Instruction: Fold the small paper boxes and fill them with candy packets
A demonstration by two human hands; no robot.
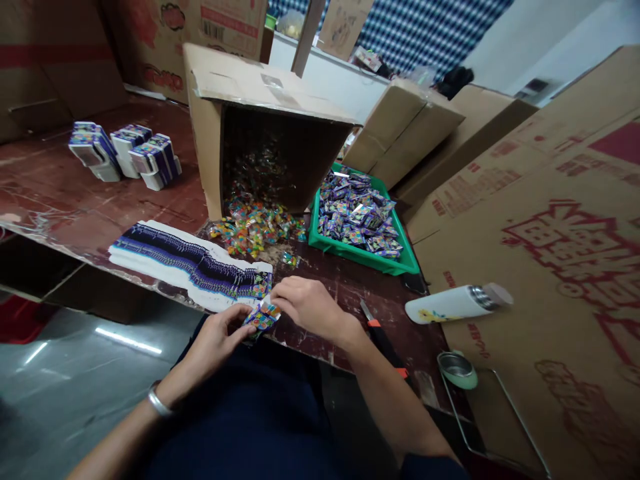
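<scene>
My left hand (225, 333) grips a small purple printed carton (261, 319) between thumb and fingers, above the table's front edge. At the carton's upper right end, my right hand (306, 303) pinches with its fingers closed. White flap and some orange show there; whether a candy bag is between those fingers I cannot make out. Just beyond lies a long overlapping row of flat cartons (195, 263), white with a dark purple band. A single small candy bag (290, 259) lies past my right hand, near a heap of clear bags of colourful candy (253, 230).
The heap spills from a cardboard box (206, 157) on its side. A green tray (350, 252) holds many purple packs. At right are a utility knife (383, 340), a white bottle (445, 305) and a green cup (460, 377). Stacked cartons (155, 160) stand at left.
</scene>
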